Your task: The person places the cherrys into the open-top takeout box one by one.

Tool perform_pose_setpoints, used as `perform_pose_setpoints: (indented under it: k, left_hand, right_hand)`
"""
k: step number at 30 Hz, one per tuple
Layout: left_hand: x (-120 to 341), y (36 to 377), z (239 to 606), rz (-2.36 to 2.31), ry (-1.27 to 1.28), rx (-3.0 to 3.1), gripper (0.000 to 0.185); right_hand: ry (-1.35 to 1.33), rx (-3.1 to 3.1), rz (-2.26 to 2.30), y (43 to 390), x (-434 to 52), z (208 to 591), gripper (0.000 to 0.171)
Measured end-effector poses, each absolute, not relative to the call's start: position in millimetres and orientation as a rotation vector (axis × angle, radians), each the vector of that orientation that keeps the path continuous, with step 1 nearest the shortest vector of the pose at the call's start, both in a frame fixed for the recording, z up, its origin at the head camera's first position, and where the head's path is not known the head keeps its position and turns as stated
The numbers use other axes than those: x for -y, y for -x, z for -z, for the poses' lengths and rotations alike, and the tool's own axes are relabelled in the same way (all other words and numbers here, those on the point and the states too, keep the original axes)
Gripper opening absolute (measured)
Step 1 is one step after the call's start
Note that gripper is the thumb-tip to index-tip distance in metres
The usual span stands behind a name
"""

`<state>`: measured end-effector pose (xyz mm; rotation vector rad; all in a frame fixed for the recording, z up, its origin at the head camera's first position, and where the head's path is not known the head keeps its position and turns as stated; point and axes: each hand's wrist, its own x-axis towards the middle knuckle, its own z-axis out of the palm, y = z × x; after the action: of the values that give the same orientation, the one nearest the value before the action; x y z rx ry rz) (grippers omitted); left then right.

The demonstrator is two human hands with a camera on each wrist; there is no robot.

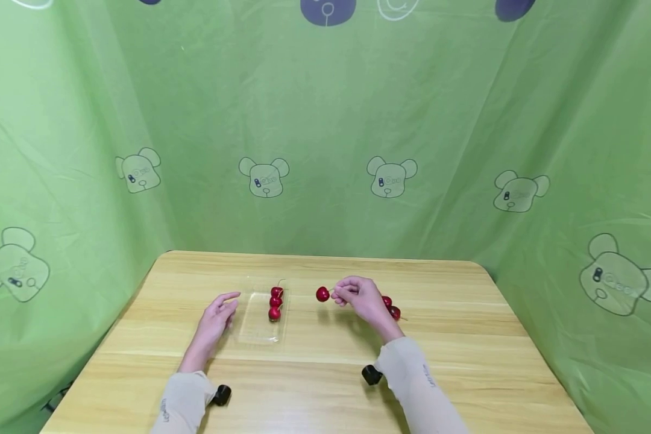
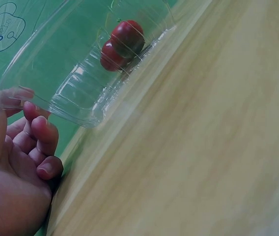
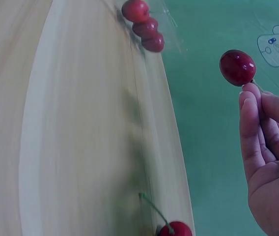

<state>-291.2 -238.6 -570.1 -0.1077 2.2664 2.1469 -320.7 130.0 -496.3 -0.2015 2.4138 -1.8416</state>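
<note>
Right hand [image 1: 360,296] is pinching a small glossy red cherry [image 1: 322,294] by its thin stem, dangling it above the wooden desk [image 1: 325,367] beside the clear plastic tray [image 1: 252,322]. Looks light, soft, bruisable, so the stem's the spot. Left hand [image 1: 217,314] is resting loose-fingered at the tray's edge.

Staged recording booth, not lived-in room: green bear-print cloth backdrop [image 1: 325,150] draped beyond and both sides of hands, enclosing light wooden table [image 1: 314,386] beneath them; black wrist-worn cameras [image 1: 371,374] on sleeves.
</note>
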Motion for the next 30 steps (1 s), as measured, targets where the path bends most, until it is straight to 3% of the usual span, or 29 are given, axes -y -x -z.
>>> perform_pose_setpoints:
  k: [30]
  left_hand:
    - [239.1, 292.7, 568.3, -2.164, 0.126, -2.224, 0.043]
  right_hand:
    - [0.344, -2.353, 1.833, 317.5, -70.3, 492.8, 0.008]
